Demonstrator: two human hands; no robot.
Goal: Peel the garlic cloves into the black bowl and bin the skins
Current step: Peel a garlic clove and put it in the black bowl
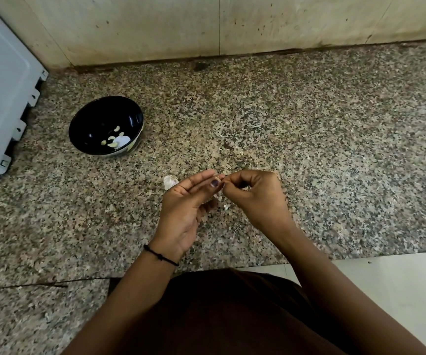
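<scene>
The garlic clove (221,178) is nearly hidden; left hand (189,208) and right hand (255,198) both pinch it above the bench (334,149); the black bowl (105,116) sits well apart, far left; the bench runs wide rightward to the wall (258,24).

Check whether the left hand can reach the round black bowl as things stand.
Probably yes: only bare speckled granite counter lies between the left hand and the round black bowl. But it and the right hand are pinching a garlic clove.
</scene>
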